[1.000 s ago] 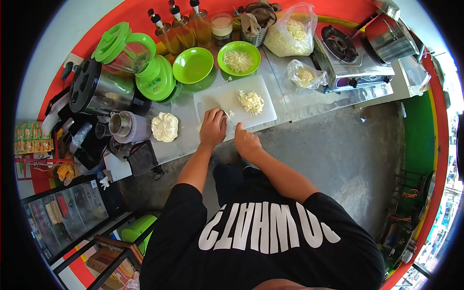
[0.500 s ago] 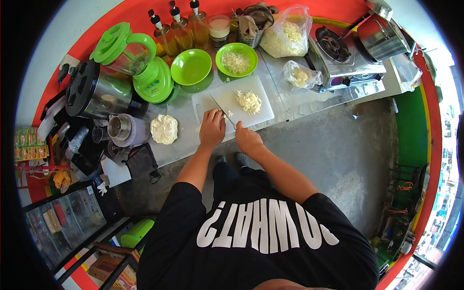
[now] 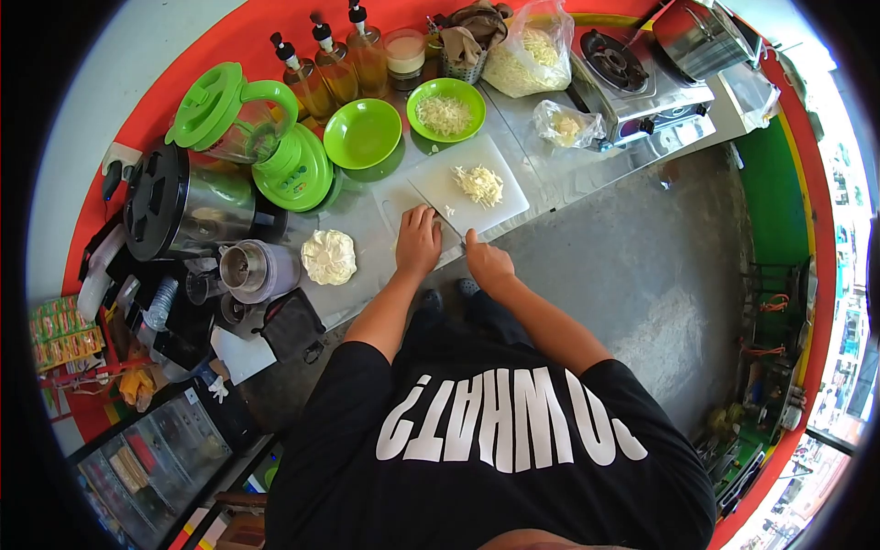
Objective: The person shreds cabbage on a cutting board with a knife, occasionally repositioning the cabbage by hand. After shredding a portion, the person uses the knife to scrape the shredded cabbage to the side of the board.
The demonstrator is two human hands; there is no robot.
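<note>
On the counter lies a white cutting board (image 3: 507, 203) with a heap of pale shredded cabbage (image 3: 478, 186) on its right part. My right hand (image 3: 489, 263) grips the handle of a knife (image 3: 442, 216) at the board's near edge. The blade points away and to the left across the board. My left hand (image 3: 419, 241) rests with bent fingers at the board's near left, close beside the blade; whatever is under its fingertips is hidden. A few small shreds lie near the blade. A cut cabbage (image 3: 328, 257) sits left of the board.
Behind the board stand an empty green bowl (image 3: 363, 134) and a green bowl of shreds (image 3: 446, 110). A green blender (image 3: 293, 170) is at the left, near a steel grinder (image 3: 246, 266). Bagged shreds (image 3: 532, 64) and a gas stove (image 3: 632, 82) are at the right.
The camera view has turned a little, so the counter appears shifted. Both hands stay at the board's near edge, the right one still holding the knife; the left remains beside the blade.
</note>
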